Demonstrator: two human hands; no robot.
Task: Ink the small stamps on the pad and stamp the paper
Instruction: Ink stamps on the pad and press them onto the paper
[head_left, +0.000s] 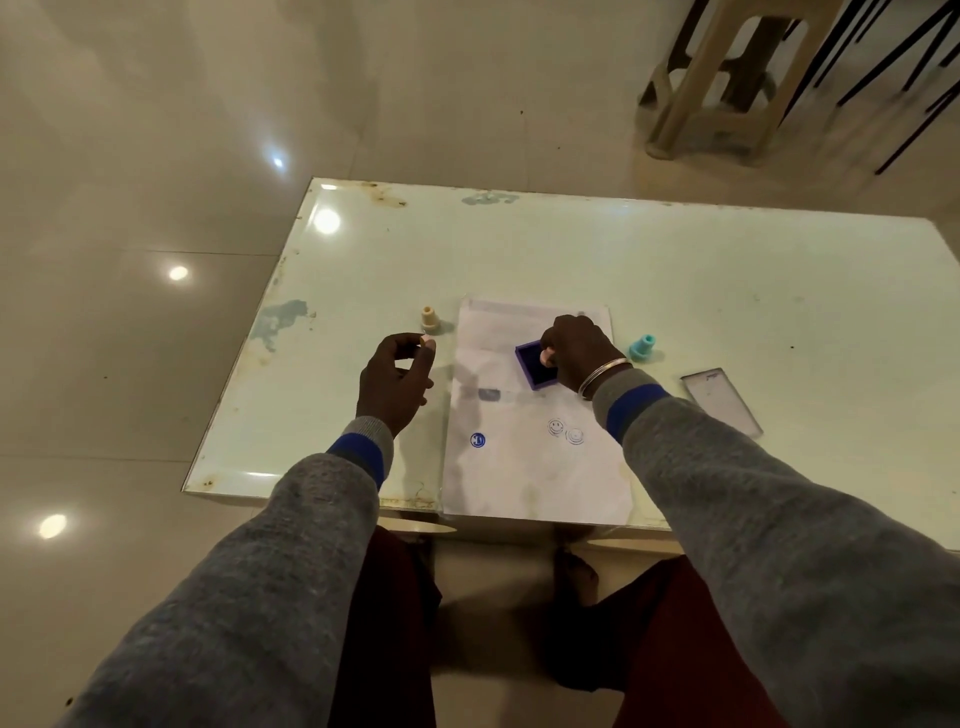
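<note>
Looking down from the head camera, I see my right hand (576, 353) reaching forward over the paper (535, 457), fingers bunched together around a small pink stamp (545, 357) whose end is down on the ink pad (535, 364). A thin metal bangle (602, 375) circles that wrist above a grey knitted sleeve (753, 493) with a blue cuff band.

My left hand (395, 382) hovers above the table, left of the paper, thumb and forefinger pinched together; something small and pale shows at the fingertips, but I cannot tell what it is.

On the pale, glossy, stained table (675, 270), a beige stamp (428, 318) stands upright just beyond the left hand, beside the paper's left edge. A teal stamp (642, 348) stands upright just right of the paper. Further right lies a flat, clear rectangular lid (722, 400).

The pad is a small square purple tray with dark ink, resting on the white sheet's upper half. Nearer me the sheet carries a solid blue round print (477, 440) and two faint round smiley prints (565, 431).
</note>
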